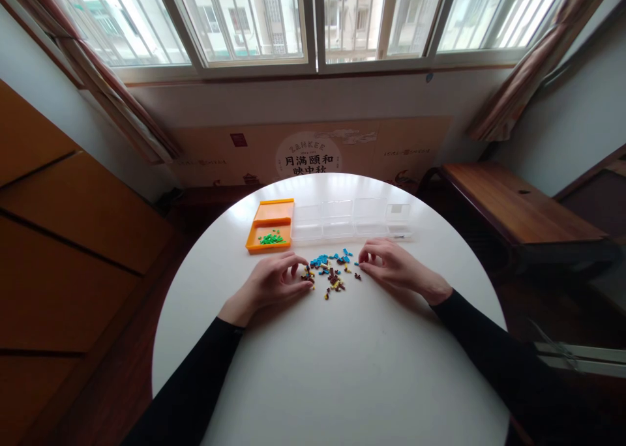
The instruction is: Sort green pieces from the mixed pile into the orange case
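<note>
Small toy building bricks lie in a loose pile on the white round table (313, 368): blue bricks (320, 261) at the back, dark brown bricks (333, 278) and yellow bricks (338, 285) nearer me. My left hand (271, 280) rests at the pile's left side, thumb and forefinger apart around a few brown and yellow pieces. On the right, my right hand (391, 263) has its fingers curled, with the tips together at a small blue brick (357, 264). Behind my left hand, an orange tray (250, 240) with its lid open holds green bricks (272, 238).
A row of clear plastic boxes (337, 227) with lids open extends right from the orange tray. A wooden bench (518, 198) stands to the right, an orange-brown cabinet (63, 257) to the left. A printed cardboard panel (205, 149) leans below the window.
</note>
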`<state>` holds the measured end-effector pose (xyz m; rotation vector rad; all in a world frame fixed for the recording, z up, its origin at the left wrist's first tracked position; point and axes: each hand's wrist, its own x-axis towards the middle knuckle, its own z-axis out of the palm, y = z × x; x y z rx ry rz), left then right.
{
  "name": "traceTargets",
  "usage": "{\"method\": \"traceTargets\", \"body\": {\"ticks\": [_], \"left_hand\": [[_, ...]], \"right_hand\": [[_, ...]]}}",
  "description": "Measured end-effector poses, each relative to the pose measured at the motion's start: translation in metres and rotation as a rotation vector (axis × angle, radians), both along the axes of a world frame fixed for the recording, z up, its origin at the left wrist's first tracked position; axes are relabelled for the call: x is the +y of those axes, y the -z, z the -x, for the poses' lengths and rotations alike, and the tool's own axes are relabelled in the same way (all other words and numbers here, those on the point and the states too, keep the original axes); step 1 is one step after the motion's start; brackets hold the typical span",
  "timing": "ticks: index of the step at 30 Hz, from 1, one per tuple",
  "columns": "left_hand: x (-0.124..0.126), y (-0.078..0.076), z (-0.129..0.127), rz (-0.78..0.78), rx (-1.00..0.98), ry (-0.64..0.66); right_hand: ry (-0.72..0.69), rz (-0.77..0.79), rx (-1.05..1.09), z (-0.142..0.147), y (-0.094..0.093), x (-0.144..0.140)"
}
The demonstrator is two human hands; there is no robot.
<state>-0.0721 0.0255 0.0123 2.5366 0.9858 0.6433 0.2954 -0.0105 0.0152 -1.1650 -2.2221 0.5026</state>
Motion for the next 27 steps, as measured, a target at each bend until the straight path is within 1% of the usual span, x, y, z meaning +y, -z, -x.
{"method": "traceTargets", "body": {"ticks": [5, 7, 10, 14, 19, 23, 27], "left_hand": [[0.002, 0.005, -0.002, -0.049, -0.014, -0.019], [0.003, 0.006, -0.003, -0.07, -0.008, -0.027], [0.004, 0.007, -0.005, -0.094, 0.003, -0.034], [0.003, 0.006, -0.008, -0.114, 0.0, -0.033], [0.004, 0.005, -0.008, -0.13, -0.009, -0.02], [0.003, 0.003, -0.008, -0.122, 0.012, -0.021], [0.003, 0.002, -0.009, -0.113, 0.008, -0.024]], "right_hand": [[0.097, -0.027, 0.007, 0.006, 0.007, 0.001], [0.11, -0.046, 0.001, 0.008, 0.01, 0.002], [0.098, -0.064, -0.005, 0.009, 0.013, 0.003], [0.065, -0.066, -0.007, 0.008, 0.012, 0.004], [0.066, -0.081, -0.026, 0.01, 0.011, 0.003], [0.093, -0.101, -0.041, 0.008, 0.012, 0.003], [0.063, -0.095, -0.057, 0.004, 0.014, 0.006]]}}
